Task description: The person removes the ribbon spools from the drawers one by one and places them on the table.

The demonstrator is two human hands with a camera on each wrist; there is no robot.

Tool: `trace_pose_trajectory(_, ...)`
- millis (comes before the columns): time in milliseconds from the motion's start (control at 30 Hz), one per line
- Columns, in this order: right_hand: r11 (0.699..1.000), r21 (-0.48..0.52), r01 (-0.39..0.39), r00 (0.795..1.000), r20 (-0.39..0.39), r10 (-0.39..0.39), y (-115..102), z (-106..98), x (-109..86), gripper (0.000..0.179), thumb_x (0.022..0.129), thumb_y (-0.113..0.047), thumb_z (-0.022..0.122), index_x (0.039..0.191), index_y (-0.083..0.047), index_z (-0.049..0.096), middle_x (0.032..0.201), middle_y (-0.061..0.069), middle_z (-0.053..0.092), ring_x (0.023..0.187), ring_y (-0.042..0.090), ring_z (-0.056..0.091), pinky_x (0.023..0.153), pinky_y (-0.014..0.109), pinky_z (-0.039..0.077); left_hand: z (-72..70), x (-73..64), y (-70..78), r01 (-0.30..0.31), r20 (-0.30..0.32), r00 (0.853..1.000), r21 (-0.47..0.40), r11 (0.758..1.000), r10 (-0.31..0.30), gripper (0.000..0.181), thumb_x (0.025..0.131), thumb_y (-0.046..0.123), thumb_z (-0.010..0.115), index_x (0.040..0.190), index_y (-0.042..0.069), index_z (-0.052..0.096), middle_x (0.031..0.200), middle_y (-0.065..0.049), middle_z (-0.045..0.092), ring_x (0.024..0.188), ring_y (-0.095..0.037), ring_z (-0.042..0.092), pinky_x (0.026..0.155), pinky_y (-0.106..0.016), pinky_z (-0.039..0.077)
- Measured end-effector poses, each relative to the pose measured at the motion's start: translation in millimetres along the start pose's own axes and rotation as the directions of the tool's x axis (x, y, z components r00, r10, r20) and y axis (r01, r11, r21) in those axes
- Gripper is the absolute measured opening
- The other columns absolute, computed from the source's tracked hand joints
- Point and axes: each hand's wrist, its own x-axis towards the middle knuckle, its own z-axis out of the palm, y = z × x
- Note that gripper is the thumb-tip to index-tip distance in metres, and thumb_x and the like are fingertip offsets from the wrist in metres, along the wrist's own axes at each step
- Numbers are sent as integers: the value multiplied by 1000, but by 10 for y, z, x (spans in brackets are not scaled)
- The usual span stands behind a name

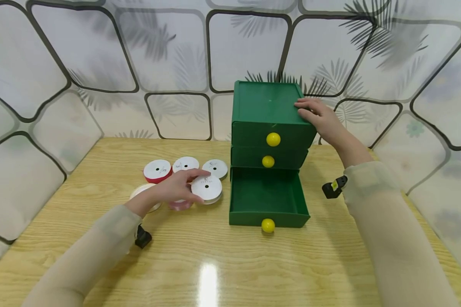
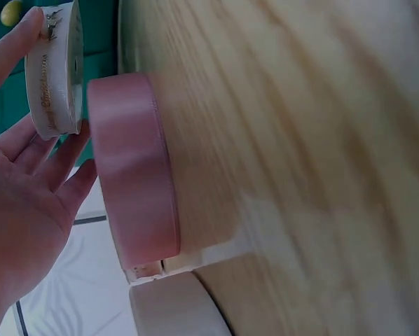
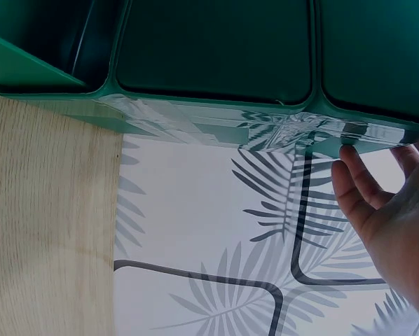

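Observation:
My left hand [image 1: 173,186] pinches a white ribbon spool [image 1: 212,191] between thumb and fingers, just left of a green drawer unit [image 1: 270,104]. In the left wrist view the held spool [image 2: 54,87] shows pale ribbon with gold lettering, beside a pink ribbon spool [image 2: 132,168]. My right hand [image 1: 324,121] rests on the top right edge of the unit, fingers on its upper face. The bottom drawer [image 1: 268,218] is pulled out and nothing lies inside; the two drawers above are closed. From the right wrist view, the right hand's fingers [image 3: 353,182] touch the unit's taped side.
Around the left hand, several more spools lie flat on the wooden table [image 1: 169,264], among them a red one [image 1: 157,170] and a grey one [image 1: 216,168]. Each drawer has a yellow ball knob [image 1: 268,225]. A patterned backdrop [image 1: 169,64] stands behind.

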Motion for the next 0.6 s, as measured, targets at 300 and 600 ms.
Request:
trace_pose_trajectory(300, 1000, 4, 2, 1000, 3, -2, 16, 7, -1, 50, 105, -30, 42, 143, 3, 44, 155, 13, 27, 144, 30, 17, 114, 51, 16, 50, 130, -29, -37, -23, 999, 285, 958, 46, 78, 72, 40, 86, 140, 21, 53, 128, -2, 56, 91, -14, 55, 74, -28, 45)
trace_pose_trajectory(600, 1000, 10, 12, 1000, -8, -12, 32, 6, 6, 50, 105, -29, 43, 142, 3, 44, 154, 14, 28, 144, 30, 17, 114, 50, 15, 118, 101, 43, 117, 73, 990, 88, 989, -123, 80, 75, 28, 85, 144, 31, 44, 102, -7, 60, 37, -18, 41, 34, -26, 35)
